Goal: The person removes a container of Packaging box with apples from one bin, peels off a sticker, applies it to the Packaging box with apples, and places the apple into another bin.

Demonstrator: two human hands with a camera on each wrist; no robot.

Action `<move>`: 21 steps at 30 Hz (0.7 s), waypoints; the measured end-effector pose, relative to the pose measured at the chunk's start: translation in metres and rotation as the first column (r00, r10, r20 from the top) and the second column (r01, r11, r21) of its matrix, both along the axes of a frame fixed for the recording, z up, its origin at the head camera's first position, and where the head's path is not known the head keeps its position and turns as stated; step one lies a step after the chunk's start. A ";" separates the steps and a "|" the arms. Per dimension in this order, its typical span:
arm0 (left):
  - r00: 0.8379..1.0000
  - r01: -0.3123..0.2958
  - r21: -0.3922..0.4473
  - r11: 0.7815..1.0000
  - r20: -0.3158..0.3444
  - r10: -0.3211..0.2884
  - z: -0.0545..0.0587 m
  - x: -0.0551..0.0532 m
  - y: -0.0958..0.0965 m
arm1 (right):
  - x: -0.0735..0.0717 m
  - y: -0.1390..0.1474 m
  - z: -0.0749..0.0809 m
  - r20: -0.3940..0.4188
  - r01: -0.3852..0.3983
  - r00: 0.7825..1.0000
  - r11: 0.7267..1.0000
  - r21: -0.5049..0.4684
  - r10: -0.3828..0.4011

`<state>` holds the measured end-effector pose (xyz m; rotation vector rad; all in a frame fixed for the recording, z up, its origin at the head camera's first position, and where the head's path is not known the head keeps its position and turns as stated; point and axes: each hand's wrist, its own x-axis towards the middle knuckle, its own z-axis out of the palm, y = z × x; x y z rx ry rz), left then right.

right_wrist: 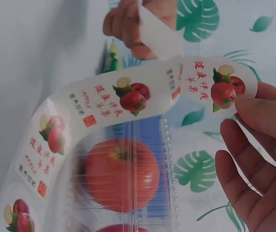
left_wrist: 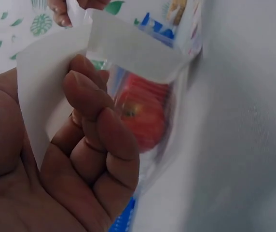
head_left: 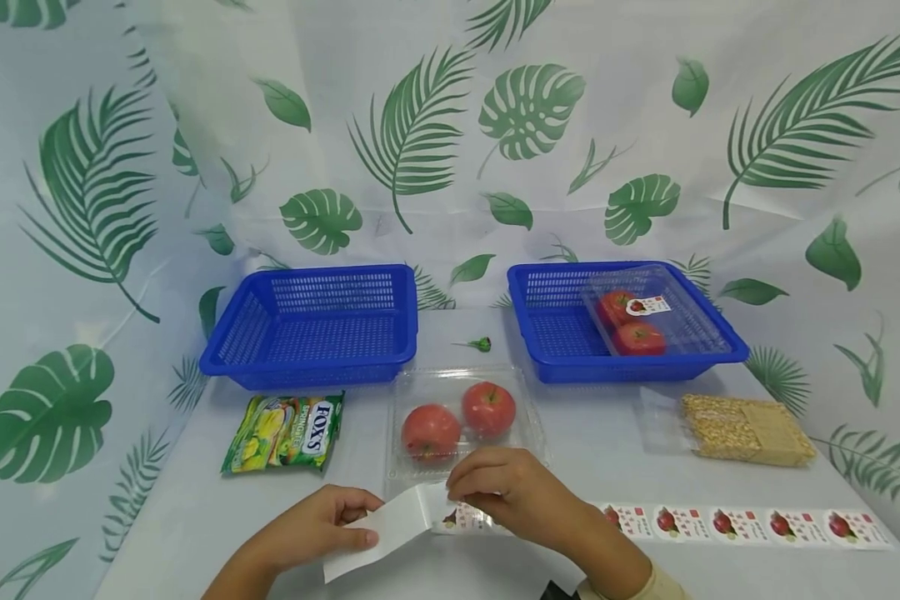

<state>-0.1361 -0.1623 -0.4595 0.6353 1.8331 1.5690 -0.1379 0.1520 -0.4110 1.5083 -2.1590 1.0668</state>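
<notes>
A strip of apple stickers (head_left: pixel 723 525) runs along the table's front from the right. My left hand (head_left: pixel 322 523) pinches the bare white backing paper (head_left: pixel 390 529) at its left end, between thumb and fingers. In the right wrist view, thumb and fingers of my right hand (right_wrist: pixel 268 130) pinch the edge of one apple sticker (right_wrist: pixel 227 89), which is partly lifted off the backing. Just beyond both hands lies a lidded clear plastic box (head_left: pixel 528 433), with two red apples (head_left: pixel 489 408) showing inside it.
Behind stand two blue baskets, the left one (head_left: pixel 307 371) and the right one (head_left: pixel 555 367), which holds a labelled apple box (head_left: pixel 690 321). A Fox's candy bag (head_left: pixel 281 433) lies left, a pack of pale yellow grains (head_left: pixel 750 429) right. A small green bud (head_left: pixel 482 343) lies between the baskets.
</notes>
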 end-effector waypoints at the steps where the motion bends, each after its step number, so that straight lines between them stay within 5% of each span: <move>1: 1.000 0.011 0.003 1.000 0.003 -0.011 -0.001 0.000 -0.003 | 0.000 0.000 0.000 0.001 -0.002 1.000 1.000 0.000 0.002; 8: 0.998 0.066 -0.018 0.998 -0.005 -0.066 -0.005 0.000 -0.017 | 0.002 0.000 0.005 0.042 0.005 0.999 1.000 0.009 -0.006; 21: 0.980 0.100 -0.183 0.978 -0.152 -0.129 -0.014 0.000 -0.049 | -0.005 0.005 0.011 0.048 0.085 0.995 0.996 0.038 -0.087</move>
